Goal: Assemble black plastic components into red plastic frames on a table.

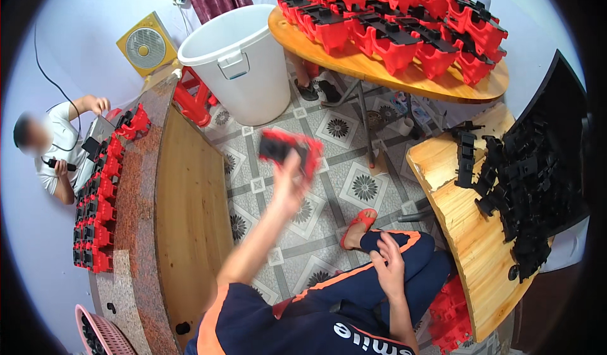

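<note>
My left hand [289,187] is stretched out over the tiled floor, closed on a red plastic housing with a black insert [310,155]. Motion smears both a little. My right hand [390,267] hovers over my lap with its fingers apart and nothing in it. Nearest to that hand is the wooden table [446,228] on the right, where a heap of loose black plastic parts [525,178] lies. More red housings [452,314] sit below this table, beside my leg.
A round wooden table [379,83] at the back bears stacked red and black housings [392,35]. Left of it stands a white bin [253,83]. Along the stone counter [136,184] runs a row of housings [95,222]; a co-worker [63,133] works behind it. A pink basket [107,330] is near.
</note>
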Demonstrator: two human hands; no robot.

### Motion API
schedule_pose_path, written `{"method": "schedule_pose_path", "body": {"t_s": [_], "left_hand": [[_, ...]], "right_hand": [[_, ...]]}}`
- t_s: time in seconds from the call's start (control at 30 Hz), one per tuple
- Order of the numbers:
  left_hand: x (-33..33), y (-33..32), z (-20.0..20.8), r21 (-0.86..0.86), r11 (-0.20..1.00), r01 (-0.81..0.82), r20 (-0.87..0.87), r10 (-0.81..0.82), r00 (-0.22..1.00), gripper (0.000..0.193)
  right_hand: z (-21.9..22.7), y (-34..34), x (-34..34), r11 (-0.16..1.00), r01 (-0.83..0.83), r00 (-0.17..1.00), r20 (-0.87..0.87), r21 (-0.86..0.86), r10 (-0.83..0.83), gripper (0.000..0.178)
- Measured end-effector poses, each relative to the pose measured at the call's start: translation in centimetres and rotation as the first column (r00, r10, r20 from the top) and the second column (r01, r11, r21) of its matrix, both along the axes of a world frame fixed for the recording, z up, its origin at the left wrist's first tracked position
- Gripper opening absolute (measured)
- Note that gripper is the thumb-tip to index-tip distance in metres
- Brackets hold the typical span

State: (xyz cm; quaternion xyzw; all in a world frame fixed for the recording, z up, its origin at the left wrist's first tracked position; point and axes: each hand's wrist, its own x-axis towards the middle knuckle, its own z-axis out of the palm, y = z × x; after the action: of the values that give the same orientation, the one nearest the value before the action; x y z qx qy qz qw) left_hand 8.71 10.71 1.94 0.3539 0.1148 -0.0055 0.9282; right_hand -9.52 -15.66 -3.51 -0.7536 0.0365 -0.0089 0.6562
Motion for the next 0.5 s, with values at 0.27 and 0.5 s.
{"method": "schedule_pose_path", "body": {"t_s": [0.27, 0.5], "left_hand": [[24.8, 14.5, 14.6, -0.202, 0.944, -0.259, 0.197, 0.299, 0.934, 0.095], [8.9, -2.2, -4.1, 0.556, 0.694, 0.457, -0.166, -0.446, 0.880, 0.050]], "right_hand": [[-1.7, -1.4, -4.3, 0.968, 0.054, 0.999, 0.003, -0.244, -0.055, 0.032], [-1.5, -1.3, -6.1, 0.930, 0.032, 0.987, 0.157, -0.366, 0.028, 0.033]]}}
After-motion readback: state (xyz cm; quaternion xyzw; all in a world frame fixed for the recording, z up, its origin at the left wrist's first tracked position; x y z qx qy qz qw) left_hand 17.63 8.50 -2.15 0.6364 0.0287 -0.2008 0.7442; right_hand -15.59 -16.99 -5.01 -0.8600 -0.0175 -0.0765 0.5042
